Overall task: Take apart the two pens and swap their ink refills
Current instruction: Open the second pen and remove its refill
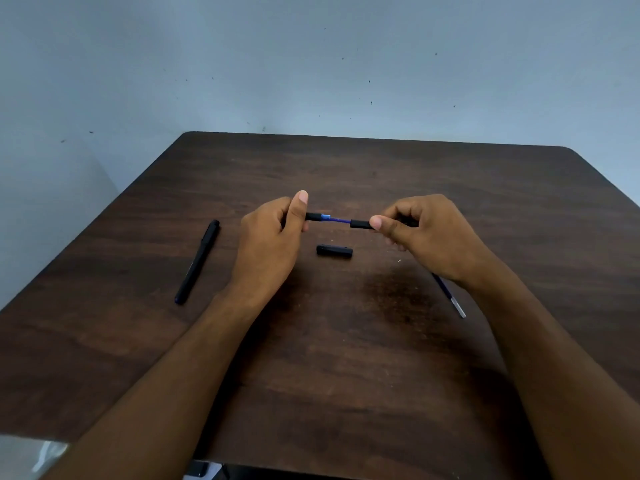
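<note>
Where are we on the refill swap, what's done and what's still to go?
Done: one loose refill lies on the table, partly under the right forearm, and a black cap lies at centre. In hand: the left hand and right hand grip two black barrel halves with a blue refill showing between them. Left: the black pen at the left looks whole; whether it was reassembled cannot be told.

Dark brown wood-grain surface (381, 358), rounded far corners, pushed against a pale blue-grey wall (311, 64). Wall carries scattered small dark specks. Lighting even and diffuse, soft shadows only. A darker worn patch shows on the surface near centre.
</note>
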A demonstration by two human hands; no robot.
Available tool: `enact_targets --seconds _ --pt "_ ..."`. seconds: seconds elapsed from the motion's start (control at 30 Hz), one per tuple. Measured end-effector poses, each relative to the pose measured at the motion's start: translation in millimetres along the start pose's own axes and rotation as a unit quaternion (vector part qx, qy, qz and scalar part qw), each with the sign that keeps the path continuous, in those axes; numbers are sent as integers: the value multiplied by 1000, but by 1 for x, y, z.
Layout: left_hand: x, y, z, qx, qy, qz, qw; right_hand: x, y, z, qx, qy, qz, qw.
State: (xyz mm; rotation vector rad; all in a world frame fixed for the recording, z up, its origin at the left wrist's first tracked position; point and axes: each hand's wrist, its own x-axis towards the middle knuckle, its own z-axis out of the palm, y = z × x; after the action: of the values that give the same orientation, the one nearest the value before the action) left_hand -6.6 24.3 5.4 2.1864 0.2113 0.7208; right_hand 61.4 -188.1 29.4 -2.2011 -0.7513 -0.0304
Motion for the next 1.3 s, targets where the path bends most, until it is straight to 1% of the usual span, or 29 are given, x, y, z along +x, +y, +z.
enact_targets --seconds 0.17,0.3,0.37,0.47,0.57,0.67,0.77,0.83,0.93,1.17,1.23,1.3 --pt "0 1 0 9 17 -2 1000 -2 1 -2 50 -64 6 997" --pt "2 0 0 -12 43 -21 999 -2 -2 -5 12 -95 -33 995" --pt "3 -1 0 -44 43 -45 997 -1 -2 -4 12 -90 -28 996" --pt "5 1 1 -160 22 -88 983 0 -1 1 13 -77 -2 997" --pt "5 1 2 -237 6 -113 965 -1 -7 7 -18 -68 -31 997" --pt "5 1 3 -260 -8 -121 958 -1 -14 13 -54 -39 -62 996" --pt "4 4 2 -274 -26 -131 952 1 -12 17 -59 -10 -58 997" --pt "2 6 2 -301 -46 -138 942 1 -10 18 -53 10 -55 997" --pt "-1 9 3 -341 -69 -149 926 1 -11 17 -46 8 -45 998" --pt "9 1 -3 -433 14 -205 877 1 -7 14 6 20 -44 999" --pt "10 0 -4 -443 28 -213 870 1 -6 14 4 18 -39 999" --pt "10 -1 -4 -436 41 -218 872 0 -7 14 -1 23 -32 999"
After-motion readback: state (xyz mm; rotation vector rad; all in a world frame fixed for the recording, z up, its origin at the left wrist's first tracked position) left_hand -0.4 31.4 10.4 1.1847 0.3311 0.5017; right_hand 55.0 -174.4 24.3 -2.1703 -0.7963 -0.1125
